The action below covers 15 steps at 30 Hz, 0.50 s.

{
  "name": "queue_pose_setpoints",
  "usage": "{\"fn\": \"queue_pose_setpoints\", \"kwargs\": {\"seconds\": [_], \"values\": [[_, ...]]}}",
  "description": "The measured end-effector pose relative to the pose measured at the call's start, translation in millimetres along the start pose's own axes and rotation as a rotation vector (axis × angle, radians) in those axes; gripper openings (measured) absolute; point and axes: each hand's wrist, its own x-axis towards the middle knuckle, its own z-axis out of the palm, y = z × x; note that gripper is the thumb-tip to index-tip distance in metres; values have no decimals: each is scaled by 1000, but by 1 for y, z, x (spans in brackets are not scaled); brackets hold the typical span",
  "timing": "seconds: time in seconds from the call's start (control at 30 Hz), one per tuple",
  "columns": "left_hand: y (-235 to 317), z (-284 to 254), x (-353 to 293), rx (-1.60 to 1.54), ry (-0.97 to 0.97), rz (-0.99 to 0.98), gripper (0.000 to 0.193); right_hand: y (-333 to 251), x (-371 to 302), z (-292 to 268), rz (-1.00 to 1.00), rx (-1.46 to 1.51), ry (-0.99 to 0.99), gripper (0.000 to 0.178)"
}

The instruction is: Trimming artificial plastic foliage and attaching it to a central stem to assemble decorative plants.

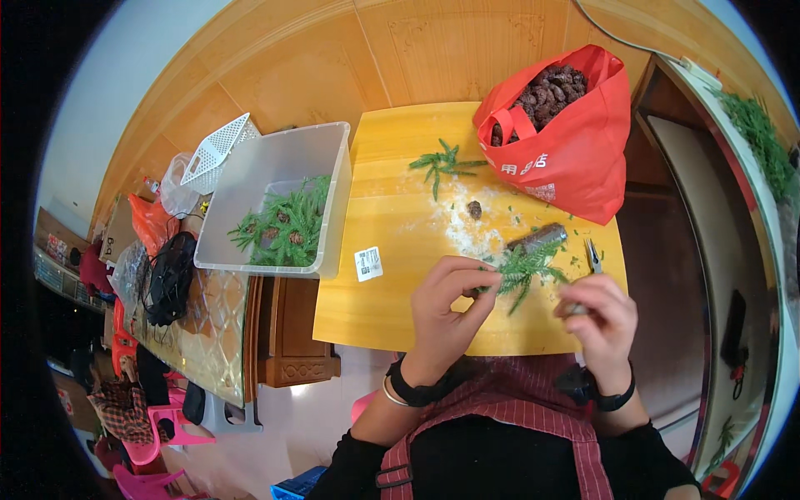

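My left hand (450,304) is closed, its thumb and fingers pinching the stem end of a green pine sprig (527,271). The sprig's needles fan out to the right over the table. To the right of it, my right hand (602,318) is closed around something small and greyish that I cannot make out. Just beyond that hand lie needle-nose pliers (593,257). A dark grey cylinder (540,237) rests behind the sprig. Farther back, a small pine cone (474,209) sits among white powdery bits, and loose green sprigs (446,165) lie near the far side.
A red bag (575,162) full of pine cones stands at the table's back right. Left of the yellow table (379,317) is a clear plastic bin (333,225) holding cone-trimmed sprigs. A white label (367,263) lies on the tabletop. A shelf (733,150) runs along the right.
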Motion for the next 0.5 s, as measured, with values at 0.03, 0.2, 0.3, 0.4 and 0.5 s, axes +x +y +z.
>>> {"fn": "queue_pose_setpoints", "kwargs": {"seconds": [0.03, 0.2, 0.3, 0.4, 0.5], "values": [[0, 0, -1, -2, 0, -2, 16, -9, 2, 4, 14, 5, -74, 23], [2, 0, 0, -60, 24, -42, 17, -14, 1, 20, 85, -57, -194, 36], [-1, -2, 0, 10, 16, 82, 19, -13, 3, 25, 80, -147, -146, 41], [5, -1, -1, 2, 33, 100, 20, -13, 4, 25, 87, -176, -116, 39], [7, -1, 0, 53, 29, 119, 20, -7, 3, 28, 121, -103, -88, 32]]}}
